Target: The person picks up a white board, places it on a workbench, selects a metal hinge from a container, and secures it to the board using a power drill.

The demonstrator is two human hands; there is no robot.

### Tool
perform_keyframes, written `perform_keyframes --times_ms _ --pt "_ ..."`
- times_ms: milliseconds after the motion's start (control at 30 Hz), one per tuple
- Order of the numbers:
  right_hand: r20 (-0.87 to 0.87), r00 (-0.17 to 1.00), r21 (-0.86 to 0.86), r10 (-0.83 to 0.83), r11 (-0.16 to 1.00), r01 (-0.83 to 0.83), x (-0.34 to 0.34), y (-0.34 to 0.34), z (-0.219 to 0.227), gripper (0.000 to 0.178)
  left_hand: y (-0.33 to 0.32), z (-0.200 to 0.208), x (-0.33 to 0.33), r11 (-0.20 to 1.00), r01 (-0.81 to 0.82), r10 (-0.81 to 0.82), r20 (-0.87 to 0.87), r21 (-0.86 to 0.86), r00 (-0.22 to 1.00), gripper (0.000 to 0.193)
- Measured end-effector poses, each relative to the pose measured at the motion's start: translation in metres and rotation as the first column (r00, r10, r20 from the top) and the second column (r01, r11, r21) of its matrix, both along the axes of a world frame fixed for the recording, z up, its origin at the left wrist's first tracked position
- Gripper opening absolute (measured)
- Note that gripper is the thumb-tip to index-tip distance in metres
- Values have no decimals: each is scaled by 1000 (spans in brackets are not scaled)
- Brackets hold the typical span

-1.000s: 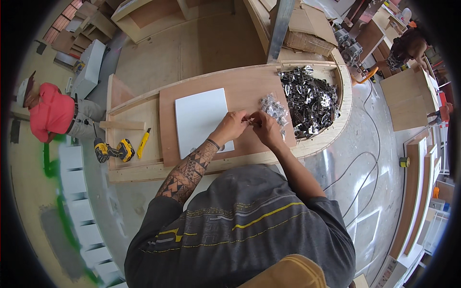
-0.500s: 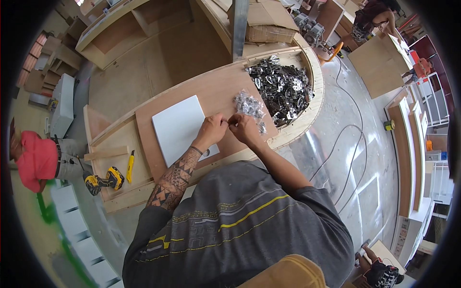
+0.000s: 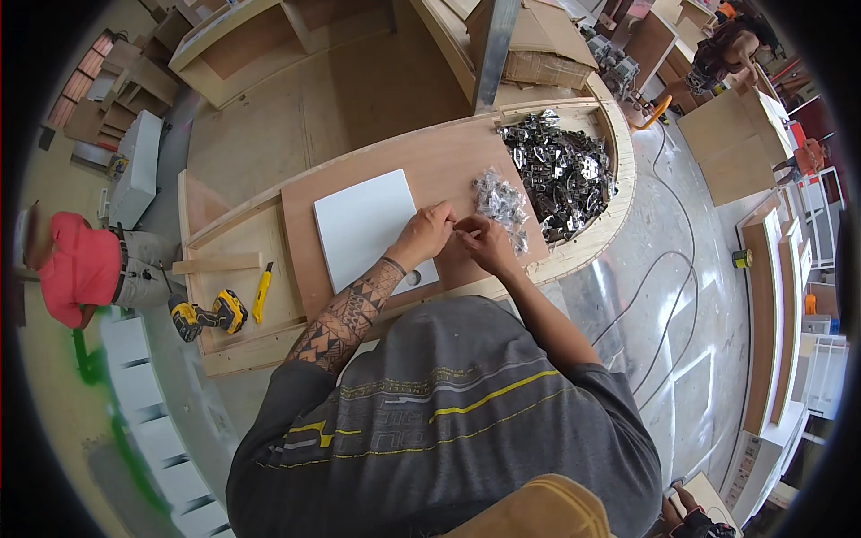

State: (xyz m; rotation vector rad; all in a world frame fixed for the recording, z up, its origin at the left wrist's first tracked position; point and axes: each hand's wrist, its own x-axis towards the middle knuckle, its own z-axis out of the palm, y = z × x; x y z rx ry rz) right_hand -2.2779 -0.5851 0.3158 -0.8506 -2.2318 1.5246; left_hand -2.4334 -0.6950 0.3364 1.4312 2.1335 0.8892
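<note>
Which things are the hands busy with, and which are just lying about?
Probably in use:
white panel, by the left hand
clear packets, by the right hand
brown board underneath
maybe shiny metal fittings

Seemingly just lying about:
yellow-and-black drill
yellow cutter
cardboard box

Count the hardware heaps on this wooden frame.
2: a large one of loose, shiny metal fittings in the rounded right-end compartment, and a smaller one of clear plastic packets on the brown board, beside the right hand. No others show.
</note>
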Motion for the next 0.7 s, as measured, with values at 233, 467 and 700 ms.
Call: perform_keyframes --times_ms 233,467,700 --pt "-13 1000 116 -27 993 29 -3 -2 -8 16 0 6 2 999 35 -39 160 27 986 18" --pt "23 999 245 -37 969 30 0 1 -9 17 -1 8 4 998 53 -55 97 28 994 28" --pt "55 990 -148 -131 979 138 -2 0 -3 20 3 0 5 982 73 -93 109 172 990 25"
